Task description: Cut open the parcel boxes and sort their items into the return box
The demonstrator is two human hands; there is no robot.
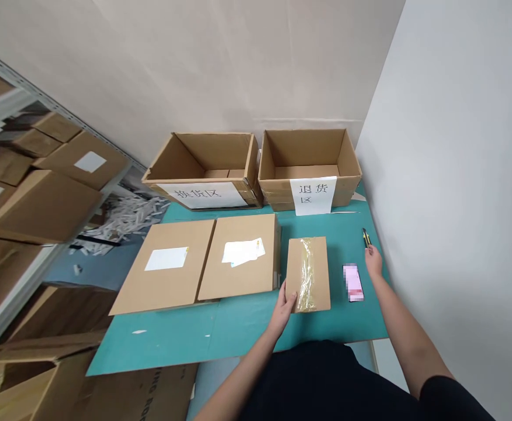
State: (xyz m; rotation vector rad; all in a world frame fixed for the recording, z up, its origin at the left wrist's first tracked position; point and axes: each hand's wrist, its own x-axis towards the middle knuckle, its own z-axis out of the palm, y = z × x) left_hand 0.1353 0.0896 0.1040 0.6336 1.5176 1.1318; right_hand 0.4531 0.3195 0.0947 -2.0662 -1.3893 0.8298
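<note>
- The left hand (284,304) lies against the near left corner of a small box (307,273). The thumb rests on the lid and the fingers are loosely curved at the edge. Whether they actually grip the cardboard cannot be told from here.
- The small box lies flat on the green table (238,327), right in front of the person, with a strip of clear tape running down the middle of its top.
- The right hand (373,260) is stretched out over the right side of the table. Its fingers are loosely spread and hold nothing, and the fingertips are just beside a yellow-and-black knife (365,237), perhaps brushing its near end.
- The knife lies near the table's right edge, close to the wall and well apart from the small box.
- A pink slip (353,282) lies flat between the small box and the right hand, touching neither.
- Two bigger flat boxes sit side by side to the left of the small box — the left flat box (166,266) and the middle flat box (241,254), each with a white label on top.
- At the back of the table stand two open cartons, the left carton (203,166) and the right carton (308,158), each with a white paper sign on its front.
- A shelf of brown cartons (41,199) fills the left side of the view.
</note>
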